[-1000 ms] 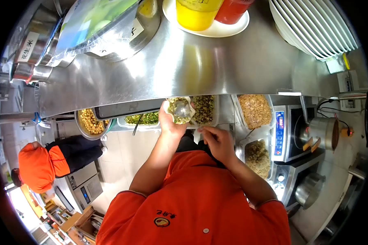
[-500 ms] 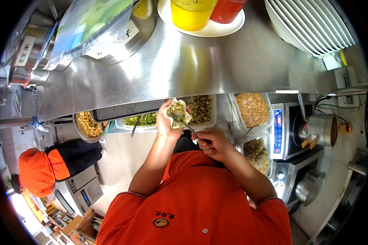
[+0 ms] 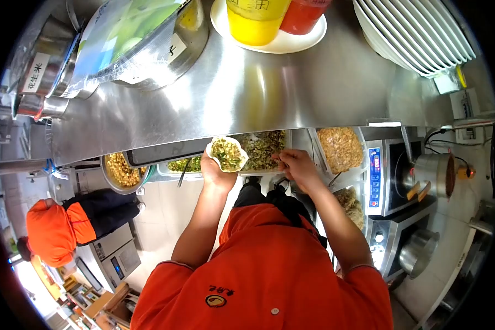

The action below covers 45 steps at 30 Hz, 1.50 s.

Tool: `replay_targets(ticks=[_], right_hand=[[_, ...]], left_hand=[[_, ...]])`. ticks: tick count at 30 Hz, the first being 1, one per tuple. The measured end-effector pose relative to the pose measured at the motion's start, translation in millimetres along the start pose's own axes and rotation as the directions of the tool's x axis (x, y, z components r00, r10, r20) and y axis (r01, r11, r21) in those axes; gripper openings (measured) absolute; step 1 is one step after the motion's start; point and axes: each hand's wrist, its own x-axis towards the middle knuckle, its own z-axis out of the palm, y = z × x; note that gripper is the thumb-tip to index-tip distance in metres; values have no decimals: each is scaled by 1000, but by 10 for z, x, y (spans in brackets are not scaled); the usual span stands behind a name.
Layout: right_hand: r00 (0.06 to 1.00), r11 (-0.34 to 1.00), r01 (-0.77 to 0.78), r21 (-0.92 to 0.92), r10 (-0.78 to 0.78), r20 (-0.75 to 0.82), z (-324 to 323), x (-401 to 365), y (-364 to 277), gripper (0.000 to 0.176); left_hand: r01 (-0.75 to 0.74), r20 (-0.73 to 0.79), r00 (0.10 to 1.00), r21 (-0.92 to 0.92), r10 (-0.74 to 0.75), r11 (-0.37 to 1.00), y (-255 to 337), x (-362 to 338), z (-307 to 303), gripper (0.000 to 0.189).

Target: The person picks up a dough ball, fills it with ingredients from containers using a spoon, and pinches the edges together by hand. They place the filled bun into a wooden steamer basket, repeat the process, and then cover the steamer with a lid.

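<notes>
While left hand (image 3: pixel 219 173) cups open dough wrapper (image 3: pixel 240 161) heaped with chopped green filling (image 3: pixel 225 153), wrapper sits at left side of filling tub (image 3: pixel 289 141). Left grip: palm and fingers cradling wrapper from beneath. Right hand (image 3: pixel 298 166) at tub's right end, fingers curled; cannot tell whether grasping utensil. Left of tub: bright green chopped greens (image 3: pixel 186 165), dark tray (image 3: pixel 168 154), farther off metal bowl (image 3: pixel 115 184) of yellow bits. Right of tub: tan crumbly food (image 3: pixel 340 148), then induction cooker (image 3: pixel 374 184). Beyond tub: steel shelf (image 3: pixel 165 118).
</notes>
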Motion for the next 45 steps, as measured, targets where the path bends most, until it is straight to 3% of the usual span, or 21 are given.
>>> replay_targets(ticks=[1,2,3,4,6,7,9,12,16,17,19,20,22,25,26,28,31,35,37,40,45], right_hand=[[1000,1000,3,6,-3,-1,-74,241,279,22],[941,811,255,-526,-333,-57,-198,544,658,23],[790,317,324,-891,-609,71,-266,702,852,24],[788,320,323,-891,-612,66,-225,643,777,24],[474,64,442,-895,-863,173,17,306,360,29],[475,64,444,-894,-862,174,155,104,132,29],[805,739,547,-392,-593,6,402,-260,-193,26],[847,784,504,-362,-530,30,500,-350,-203,24],[907,846,393,-360,-421,0,444,-431,-222,21],[907,846,393,-360,-422,0,433,-452,-217,21],[758,628,584,-514,-648,70,412,-498,-208,21],[760,630,582,-515,-647,68,426,-520,-223,21],[889,872,439,-215,-457,-37,480,-556,-264,20],[952,935,307,-178,-301,60,407,-520,-292,17],[952,935,307,-179,-301,62,408,-556,-323,17],[756,591,588,-553,-644,116,418,-663,-401,14],[864,805,489,-334,-500,59,475,-644,-355,14],[866,750,482,-453,-486,118,394,-613,-362,16],[755,565,618,-547,-620,213,401,-683,-410,15],[847,775,527,-350,-511,144,429,-628,-340,13],[813,624,554,-552,-549,196,413,-687,-343,15]], left_hand=[[-10,27,1000,17,9,1000,-3,-20,-5,40],[-19,56,998,34,17,999,-8,-39,-10,41],[30,62,998,47,-32,998,-7,-42,-41,41],[59,-35,998,-12,-59,998,-14,-72,2,44],[49,65,997,-61,-45,997,-52,-122,-43,45],[48,63,997,-61,-44,997,-73,-147,-27,45],[51,70,996,-70,-46,996,-144,-234,45,47],[57,130,989,73,-66,996,-249,-292,145,47],[121,110,987,-31,-117,992,-296,-322,59,44],[107,69,992,-21,-105,994,-316,-325,44,43],[124,88,989,-25,-121,992,-342,-354,12,43],[141,107,985,-28,-138,990,-353,-373,-1,43],[179,122,976,31,-182,983,-362,-400,1,42],[193,91,975,94,-202,977,-374,-434,40,39],[192,91,976,94,-200,977,-369,-437,12,39],[228,72,970,71,-233,971,-351,-438,-5,36],[205,-30,979,184,-203,961,-358,-443,85,31],[254,-79,967,208,-243,944,-337,-454,91,28],[288,-106,958,290,-268,913,-315,-444,83,27],[298,-99,954,390,-282,871,-317,-421,43,25],[370,-195,929,465,-314,804,-248,-381,-62,29]])
